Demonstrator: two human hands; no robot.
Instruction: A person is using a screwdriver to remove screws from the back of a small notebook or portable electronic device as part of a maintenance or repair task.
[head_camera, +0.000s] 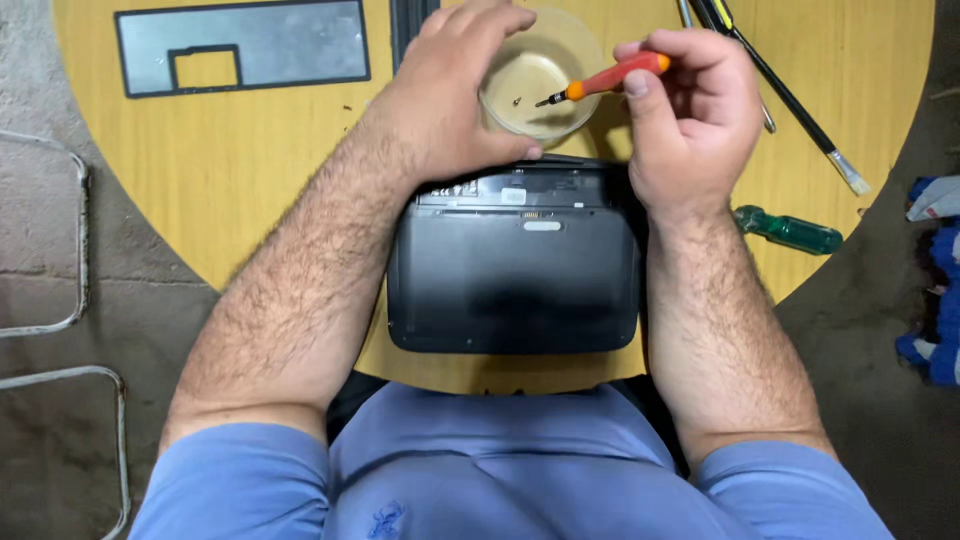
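Observation:
A black laptop (513, 270) lies bottom-up on the round wooden table (240, 170), close to my body. Beyond it stands a small clear bowl (548, 55) with a tiny screw inside. My left hand (450, 85) rests on the bowl's left rim, fingers curled over it. My right hand (690, 115) holds a small orange-handled screwdriver (605, 80), whose dark tip points down into the bowl, near the screw.
A grey keyboard bezel frame (240, 45) lies at the far left of the table. A green-handled screwdriver (790, 230) and a thin brush (800, 115) lie to the right. Metal chair frames (75, 250) stand on the floor at left, blue cloth (940, 300) at right.

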